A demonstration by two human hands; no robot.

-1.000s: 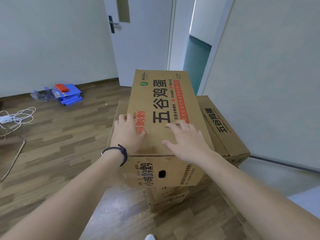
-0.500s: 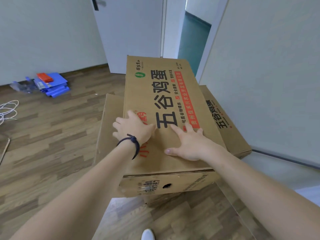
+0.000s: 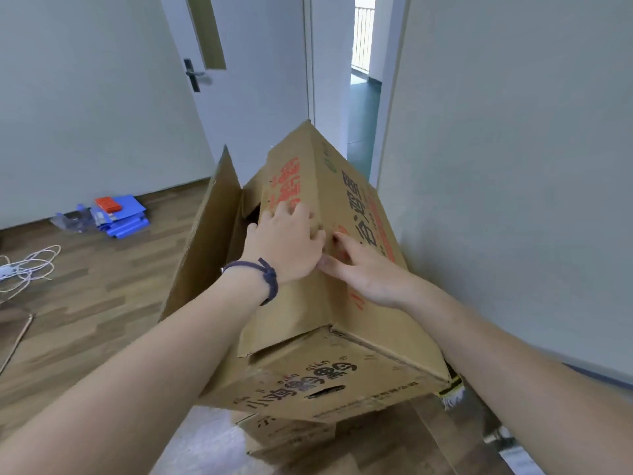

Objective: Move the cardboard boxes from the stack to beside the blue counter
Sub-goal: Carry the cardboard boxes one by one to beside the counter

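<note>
The top cardboard box point(image 3: 342, 378), printed with black and red characters, lies on the stack in front of me. Its top is pushed up into a ridge that runs away from me. My left hand point(image 3: 287, 243), a dark band on its wrist, lies with spread fingers on the left slope of the ridge. Just right of the ridge line, my right hand point(image 3: 364, 272) presses on the right slope. A loose cardboard panel point(image 3: 205, 241) stands upright against the box's left side. A lower box point(image 3: 284, 437) shows beneath. No blue counter is in view.
A wall point(image 3: 513, 166) runs close along the right of the stack. Ahead stand a white door point(image 3: 246, 80) and an open doorway point(image 3: 363, 108). Blue folders with a red item point(image 3: 118, 214) and a white cable point(image 3: 27, 269) lie on the wooden floor to the left.
The box's flat top has risen into a peaked ridge and the left cardboard panel now stands upright. Both hands have slid further along the top, closer together.
</note>
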